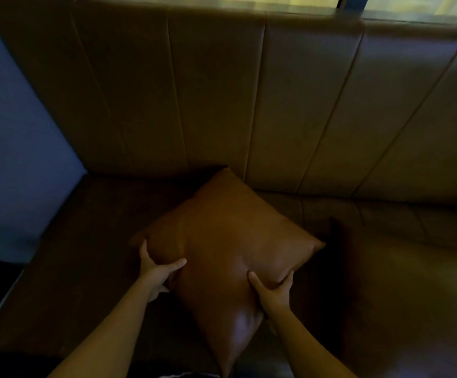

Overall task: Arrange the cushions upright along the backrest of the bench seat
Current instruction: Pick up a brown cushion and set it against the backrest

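Note:
A square brown leather cushion (222,241) is held over the bench seat (85,255), turned like a diamond with one corner pointing at the backrest (208,99). My left hand (157,271) grips its left edge near the left corner. My right hand (272,291) pinches the lower right edge, thumb on top. The cushion's top corner nearly meets the crease between seat and backrest. Its bottom corner runs out of the frame between my forearms.
The padded backrest has vertical seams and runs to the right. A blue wall (11,132) closes the bench at the left. A bright window (303,1) sits above the backrest. A second dark cushion (413,296) lies on the seat at the right.

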